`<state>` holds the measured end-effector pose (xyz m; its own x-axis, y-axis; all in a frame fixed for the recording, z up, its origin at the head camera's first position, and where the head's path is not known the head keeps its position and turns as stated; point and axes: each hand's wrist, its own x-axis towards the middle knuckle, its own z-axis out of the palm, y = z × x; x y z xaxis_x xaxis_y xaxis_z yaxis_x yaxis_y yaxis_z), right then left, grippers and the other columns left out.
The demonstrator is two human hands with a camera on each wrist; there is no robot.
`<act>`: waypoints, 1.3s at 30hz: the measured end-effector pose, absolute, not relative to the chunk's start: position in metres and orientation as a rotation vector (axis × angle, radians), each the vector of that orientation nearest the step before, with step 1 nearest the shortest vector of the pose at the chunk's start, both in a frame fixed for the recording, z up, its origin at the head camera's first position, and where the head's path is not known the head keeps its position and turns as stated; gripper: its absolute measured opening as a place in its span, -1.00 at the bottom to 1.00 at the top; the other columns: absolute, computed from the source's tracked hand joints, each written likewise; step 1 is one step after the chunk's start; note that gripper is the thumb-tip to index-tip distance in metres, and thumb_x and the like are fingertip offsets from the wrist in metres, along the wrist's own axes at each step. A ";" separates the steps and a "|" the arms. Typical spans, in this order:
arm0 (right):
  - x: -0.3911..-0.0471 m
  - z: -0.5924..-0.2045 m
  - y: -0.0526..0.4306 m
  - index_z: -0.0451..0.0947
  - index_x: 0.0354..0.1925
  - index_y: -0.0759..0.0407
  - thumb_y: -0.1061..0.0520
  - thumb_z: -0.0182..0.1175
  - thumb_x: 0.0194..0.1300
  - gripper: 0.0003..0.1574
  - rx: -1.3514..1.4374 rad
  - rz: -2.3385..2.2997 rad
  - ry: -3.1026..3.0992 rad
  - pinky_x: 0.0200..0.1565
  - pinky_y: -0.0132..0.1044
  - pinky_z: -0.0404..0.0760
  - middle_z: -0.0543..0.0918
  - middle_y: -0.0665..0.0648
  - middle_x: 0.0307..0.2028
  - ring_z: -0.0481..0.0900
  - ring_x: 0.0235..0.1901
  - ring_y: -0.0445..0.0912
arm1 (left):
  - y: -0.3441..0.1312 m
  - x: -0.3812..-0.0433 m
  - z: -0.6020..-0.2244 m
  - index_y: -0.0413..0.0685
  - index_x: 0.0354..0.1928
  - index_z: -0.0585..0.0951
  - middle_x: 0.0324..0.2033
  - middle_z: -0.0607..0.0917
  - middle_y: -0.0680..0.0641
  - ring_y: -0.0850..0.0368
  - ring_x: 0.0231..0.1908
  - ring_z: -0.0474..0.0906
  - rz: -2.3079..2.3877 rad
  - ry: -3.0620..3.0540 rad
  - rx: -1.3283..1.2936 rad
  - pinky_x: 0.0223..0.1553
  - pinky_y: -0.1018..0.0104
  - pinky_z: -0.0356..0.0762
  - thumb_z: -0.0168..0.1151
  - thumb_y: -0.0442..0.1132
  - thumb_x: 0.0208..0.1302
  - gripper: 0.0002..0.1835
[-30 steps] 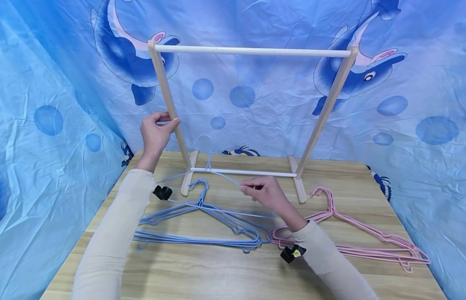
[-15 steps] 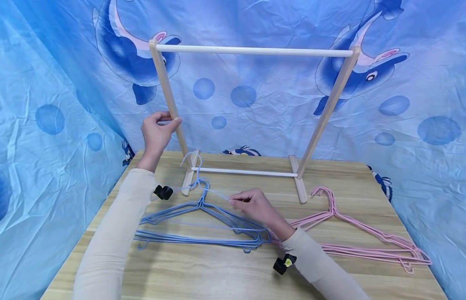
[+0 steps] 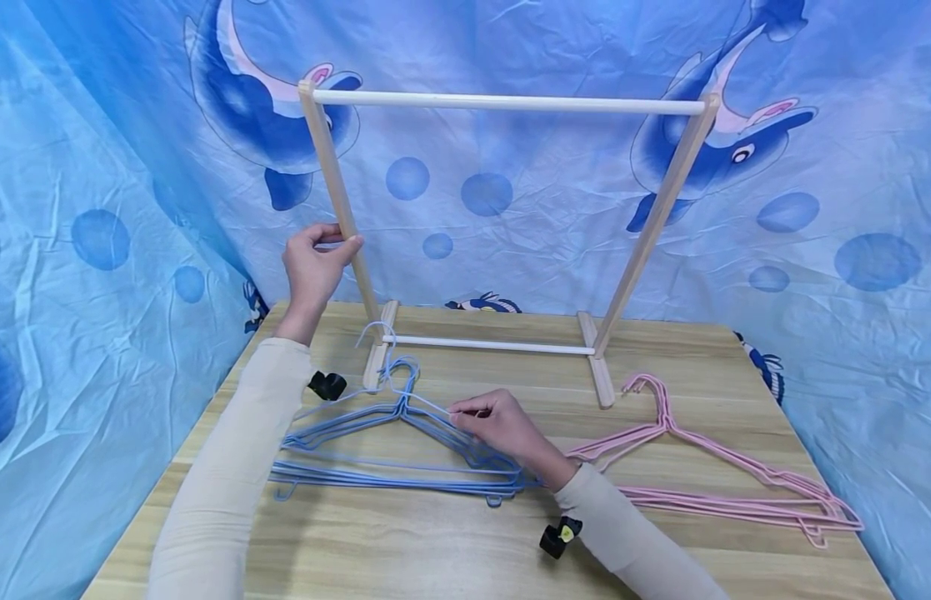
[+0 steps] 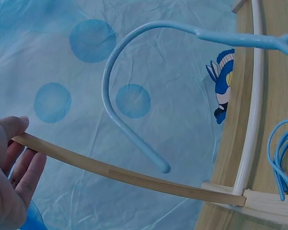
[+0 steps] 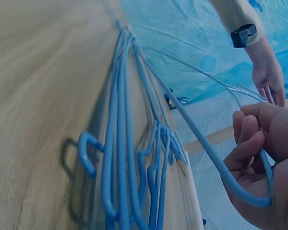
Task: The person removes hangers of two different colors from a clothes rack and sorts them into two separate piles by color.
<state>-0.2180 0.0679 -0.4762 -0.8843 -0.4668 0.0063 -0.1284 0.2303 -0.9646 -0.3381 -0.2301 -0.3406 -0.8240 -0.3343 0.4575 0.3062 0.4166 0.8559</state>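
My left hand (image 3: 312, 262) pinches the left wooden upright (image 3: 332, 175) of a small garment rack, partway up; the left wrist view shows thumb and fingers at that upright (image 4: 110, 171). My right hand (image 3: 498, 423) grips a blue clothes hanger (image 5: 201, 140) by its right shoulder. The held hanger's hook (image 4: 106, 79) stands out large in the left wrist view. In the head view this hanger is raised over a stack of blue hangers (image 3: 402, 407) lying on the table, its hook in front of the rack's left foot. Its left end is partly hidden behind my left wrist.
Several pink hangers (image 3: 666, 427) lie on the wooden table (image 3: 435, 550) at the right. The rack's white top rail (image 3: 510, 102) spans the back, with a lower white bar (image 3: 488, 342) near the table. A blue printed curtain (image 3: 450, 208) hangs behind.
My right hand has moved down, left and nearer with the blue hanger, from beside the rack's lower bar to above the blue stack. My left hand has stayed on the upright.
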 end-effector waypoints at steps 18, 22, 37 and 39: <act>-0.220 -0.496 0.063 0.81 -0.12 0.18 0.18 0.43 0.29 -0.81 -0.753 -1.594 2.529 -0.34 -0.43 0.60 0.75 0.01 -0.35 0.60 -0.40 -0.25 | -0.232 -0.336 -0.341 -0.17 0.00 0.74 -0.14 0.75 -0.14 0.35 -0.31 0.69 -1.432 -2.082 0.019 -0.24 0.50 0.67 0.47 -0.09 0.28 -0.64; -0.221 -0.501 0.062 0.81 -0.12 0.19 0.20 0.42 0.29 -0.81 -0.736 -1.578 2.560 -0.35 -0.44 0.60 0.74 0.01 -0.36 0.59 -0.41 -0.26 | -0.232 -0.336 -0.341 -0.17 0.00 0.75 -0.13 0.75 -0.16 0.35 -0.31 0.69 -1.433 -2.081 0.017 -0.24 0.50 0.66 0.47 -0.08 0.28 -0.64; -0.227 -0.519 0.064 0.83 -0.17 0.16 0.17 0.45 0.26 -0.83 -0.718 -1.474 2.643 -0.34 -0.45 0.59 0.76 0.00 -0.38 0.59 -0.43 -0.31 | -0.230 -0.334 -0.340 -0.18 0.00 0.74 -0.13 0.74 -0.18 0.33 -0.30 0.70 -1.435 -2.082 -0.003 -0.22 0.48 0.67 0.46 -0.09 0.29 -0.64; -0.228 -0.521 0.064 0.83 -0.17 0.16 0.16 0.44 0.26 -0.83 -0.708 -1.458 2.647 -0.34 -0.46 0.58 0.77 -0.01 -0.38 0.58 -0.44 -0.31 | -0.230 -0.334 -0.340 -0.18 0.01 0.74 -0.13 0.74 -0.17 0.33 -0.30 0.70 -1.439 -2.081 -0.005 -0.21 0.47 0.68 0.46 -0.09 0.29 -0.63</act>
